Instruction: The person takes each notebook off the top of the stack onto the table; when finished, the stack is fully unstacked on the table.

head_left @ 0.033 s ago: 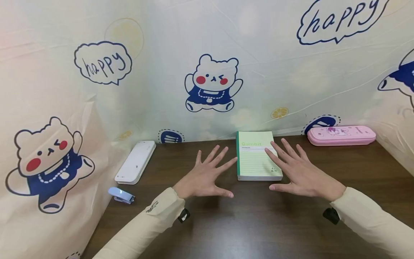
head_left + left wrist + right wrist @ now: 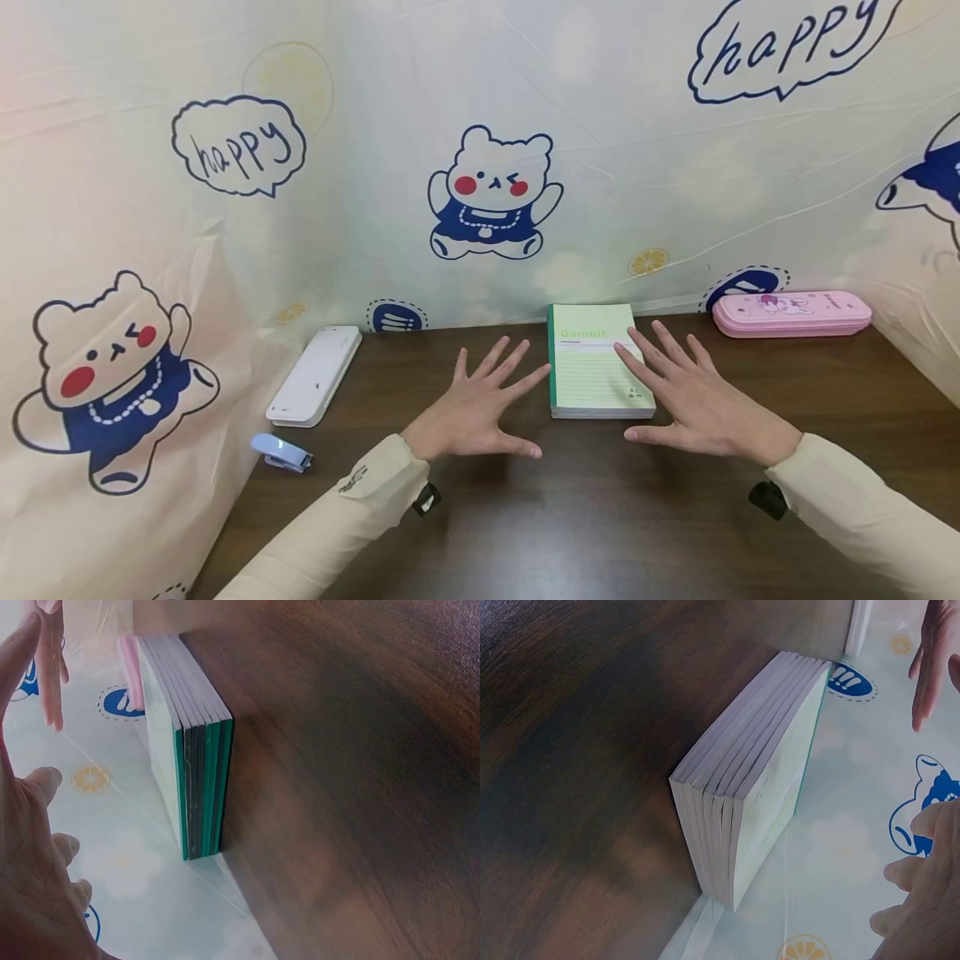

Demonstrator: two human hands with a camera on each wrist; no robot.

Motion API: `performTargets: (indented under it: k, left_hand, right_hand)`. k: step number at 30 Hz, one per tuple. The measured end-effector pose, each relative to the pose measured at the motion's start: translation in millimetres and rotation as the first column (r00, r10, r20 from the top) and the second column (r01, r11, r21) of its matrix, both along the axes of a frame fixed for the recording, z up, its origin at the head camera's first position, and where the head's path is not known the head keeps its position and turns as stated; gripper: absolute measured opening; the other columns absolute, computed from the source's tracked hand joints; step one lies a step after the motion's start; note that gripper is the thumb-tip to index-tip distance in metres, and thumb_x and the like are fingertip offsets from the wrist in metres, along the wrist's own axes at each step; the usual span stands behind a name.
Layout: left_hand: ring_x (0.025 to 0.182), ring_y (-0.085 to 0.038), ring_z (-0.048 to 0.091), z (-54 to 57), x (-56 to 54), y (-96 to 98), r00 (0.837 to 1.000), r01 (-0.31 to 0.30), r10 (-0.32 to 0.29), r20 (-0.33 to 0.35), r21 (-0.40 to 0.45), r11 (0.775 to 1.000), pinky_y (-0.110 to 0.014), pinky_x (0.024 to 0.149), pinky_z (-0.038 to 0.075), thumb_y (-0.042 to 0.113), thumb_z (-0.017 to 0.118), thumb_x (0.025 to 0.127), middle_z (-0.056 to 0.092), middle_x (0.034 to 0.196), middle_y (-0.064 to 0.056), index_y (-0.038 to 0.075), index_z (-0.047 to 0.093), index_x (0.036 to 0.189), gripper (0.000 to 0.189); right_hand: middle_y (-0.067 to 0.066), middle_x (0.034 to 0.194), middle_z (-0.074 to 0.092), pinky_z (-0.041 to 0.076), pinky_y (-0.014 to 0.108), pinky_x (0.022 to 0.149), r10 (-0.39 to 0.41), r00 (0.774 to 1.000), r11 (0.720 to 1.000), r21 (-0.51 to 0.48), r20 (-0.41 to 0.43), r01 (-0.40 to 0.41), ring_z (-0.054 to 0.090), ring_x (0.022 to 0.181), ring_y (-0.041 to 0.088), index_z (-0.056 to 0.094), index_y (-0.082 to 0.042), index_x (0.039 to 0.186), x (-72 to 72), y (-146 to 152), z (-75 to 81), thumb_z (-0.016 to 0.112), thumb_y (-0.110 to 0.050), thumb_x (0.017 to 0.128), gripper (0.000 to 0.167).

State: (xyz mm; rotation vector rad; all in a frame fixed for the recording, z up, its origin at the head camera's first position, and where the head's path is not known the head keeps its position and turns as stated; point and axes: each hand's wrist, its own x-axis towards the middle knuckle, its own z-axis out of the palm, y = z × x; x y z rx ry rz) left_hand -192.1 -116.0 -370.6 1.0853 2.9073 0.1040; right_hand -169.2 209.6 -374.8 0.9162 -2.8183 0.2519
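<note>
A stack of several notebooks lies toward the back of the table, the top one pale green with a "Gambit" cover. Green and dark spines show in the left wrist view, and the white page edges in the right wrist view. My left hand is held over the table to the left of the stack, fingers straight and spread, holding nothing. On the other side, my right hand is spread likewise and empty; its fingers overlap the stack's right edge in the head view.
At the back left lies a white case, with a small light-blue stapler in front of it. A pink pencil case is at the back right. Printed cloth hangs behind and beside the dark wooden table.
</note>
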Motion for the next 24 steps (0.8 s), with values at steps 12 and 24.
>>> performTargets:
  k: [12, 24]
  left_hand:
    - [0.151, -0.026, -0.013, -2.0, 0.1, 2.4, 1.000, 0.001, -0.001, -0.002, 0.018, 1.000, -0.077, 0.108, 0.000, 0.079, 0.060, 0.071, -0.009, 0.164, 0.004, 0.041, 0.007, 0.154, 0.105]
    - [0.150, -0.024, -0.015, -1.2, -0.7, 5.9, 1.000, -0.004, 0.004, 0.010, 0.008, 1.000, -0.075, 0.109, -0.001, 0.083, 0.055, 0.070, -0.012, 0.163, 0.006, 0.042, 0.006, 0.154, 0.106]
  right_hand:
    - [0.010, 0.164, 0.006, 0.014, 0.074, 0.107, -0.029, 1.000, 0.999, -0.018, 0.002, 0.029, -0.004, 0.151, 0.036, 0.013, -0.019, 0.157, 4.6, 8.3, 1.7, 0.060, -0.065, 0.083, 0.099]
    - [0.010, 0.164, 0.005, 0.011, 0.072, 0.110, -0.031, 0.999, 0.999, -0.033, 0.012, 0.031, -0.008, 0.151, 0.034, 0.015, -0.018, 0.157, 9.2, 9.9, -2.9, 0.060, -0.064, 0.084, 0.097]
